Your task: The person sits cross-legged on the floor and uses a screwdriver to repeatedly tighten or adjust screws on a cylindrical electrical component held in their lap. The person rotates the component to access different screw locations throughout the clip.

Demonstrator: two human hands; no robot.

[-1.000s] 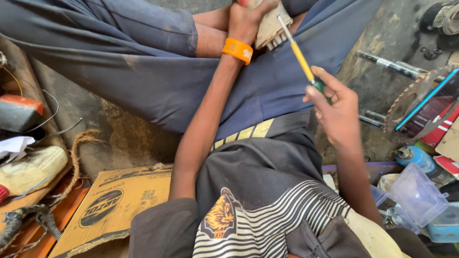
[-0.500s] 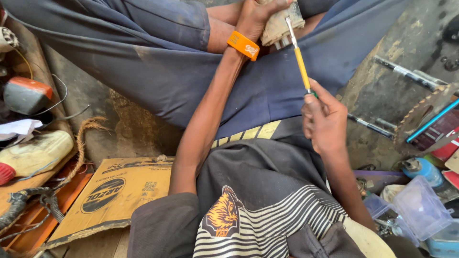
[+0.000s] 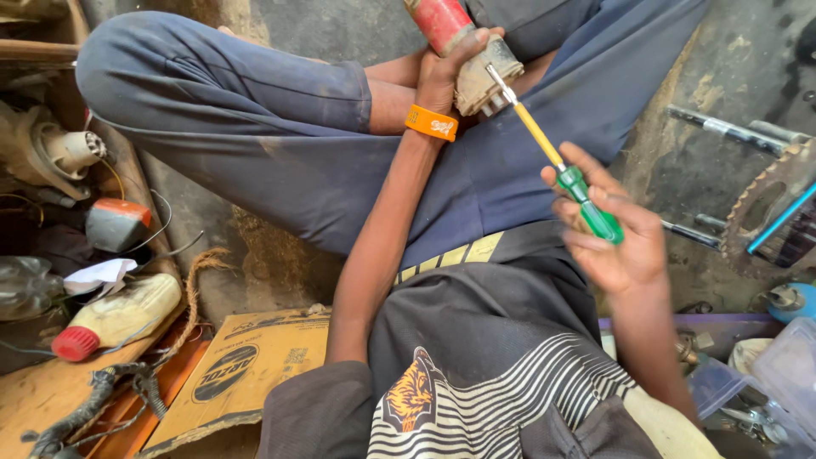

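My left hand (image 3: 449,75), with an orange wristband (image 3: 431,123) on the wrist, grips a dirty metal part with a red cylindrical body (image 3: 463,51) above my crossed legs. My right hand (image 3: 614,238) holds a screwdriver (image 3: 552,157) with a green handle and a yellow shaft. The screwdriver's metal tip touches the lower end of the part. I sit cross-legged in blue trousers and a dark striped shirt.
A flattened cardboard box (image 3: 242,374) lies at my left knee. A yellow bottle with a red cap (image 3: 119,319), an orange-topped device (image 3: 117,223) and wires lie at the left. A toothed sprocket (image 3: 769,204), metal rods (image 3: 722,127) and clear plastic boxes (image 3: 782,374) sit at the right.
The view has tilted down, so the hands and the part sit lower in the frame. The right hand has swung to the right, with the screwdriver still on the part.
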